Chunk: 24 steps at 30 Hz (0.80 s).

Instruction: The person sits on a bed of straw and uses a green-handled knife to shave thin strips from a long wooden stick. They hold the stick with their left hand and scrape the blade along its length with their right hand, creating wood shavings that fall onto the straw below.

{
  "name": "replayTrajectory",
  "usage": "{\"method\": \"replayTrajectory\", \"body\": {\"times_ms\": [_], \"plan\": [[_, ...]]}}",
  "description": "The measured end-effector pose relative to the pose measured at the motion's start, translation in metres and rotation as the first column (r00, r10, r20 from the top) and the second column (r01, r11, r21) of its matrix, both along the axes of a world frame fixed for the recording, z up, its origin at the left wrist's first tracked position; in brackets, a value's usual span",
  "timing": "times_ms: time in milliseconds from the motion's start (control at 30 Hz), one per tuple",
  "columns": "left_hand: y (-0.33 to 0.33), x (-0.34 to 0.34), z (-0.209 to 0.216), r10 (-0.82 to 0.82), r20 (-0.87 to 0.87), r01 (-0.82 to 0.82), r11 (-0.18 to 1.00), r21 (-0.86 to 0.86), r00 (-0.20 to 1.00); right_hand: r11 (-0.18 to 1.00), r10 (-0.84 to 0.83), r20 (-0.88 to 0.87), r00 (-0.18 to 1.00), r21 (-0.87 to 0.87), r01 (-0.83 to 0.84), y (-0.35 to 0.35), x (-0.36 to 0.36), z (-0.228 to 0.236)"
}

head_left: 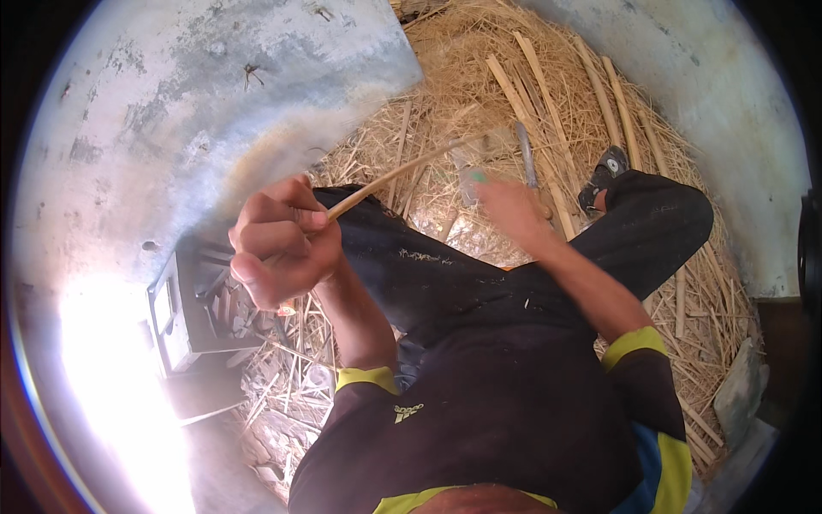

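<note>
My left hand [287, 244] is closed around the near end of a thin, pale wooden stick [385, 178], bamboo-like in look. The stick slants up and away to the right, over my lap, and its far end is blurred. My right hand [518, 214] is smeared by motion near that far end, with a small green patch at its fingertips. A blurred greyish flat shape shows beside those fingers; whether the hand holds it I cannot make out. Just beyond the hand lies a narrow dark metal tool [526, 154], blade-like in shape.
Straw-like shavings [462, 51] cover the floor, with several long split strips [535, 86] at the far right. My crossed legs frame the work spot. A pale worn wall [214, 94] rises on the left, above a dark box-like object [184, 317]. A stone slab [741, 390] stands at right.
</note>
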<state>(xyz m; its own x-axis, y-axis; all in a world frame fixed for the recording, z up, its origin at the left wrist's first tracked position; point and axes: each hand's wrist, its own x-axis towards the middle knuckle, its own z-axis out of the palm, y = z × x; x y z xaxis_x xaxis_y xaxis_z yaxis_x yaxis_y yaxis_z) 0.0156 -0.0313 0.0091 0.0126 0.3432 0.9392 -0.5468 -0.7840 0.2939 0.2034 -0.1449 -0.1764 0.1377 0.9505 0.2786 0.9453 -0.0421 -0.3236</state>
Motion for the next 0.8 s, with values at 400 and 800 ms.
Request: {"method": "replayTrajectory", "body": {"times_ms": [400,800], "plan": [[0.002,0.009,0.012,-0.183,-0.095,0.203,0.934,0.295,0.978,0.981,0.195,-0.633,0.749,0.128,-0.147,-0.015,-0.059,0.143],[0.009,0.008,0.009,-0.112,-0.062,0.123,0.97,0.208,0.992,1.0,0.003,-0.499,0.866,-0.003,-0.005,0.002,-0.054,0.115]]}}
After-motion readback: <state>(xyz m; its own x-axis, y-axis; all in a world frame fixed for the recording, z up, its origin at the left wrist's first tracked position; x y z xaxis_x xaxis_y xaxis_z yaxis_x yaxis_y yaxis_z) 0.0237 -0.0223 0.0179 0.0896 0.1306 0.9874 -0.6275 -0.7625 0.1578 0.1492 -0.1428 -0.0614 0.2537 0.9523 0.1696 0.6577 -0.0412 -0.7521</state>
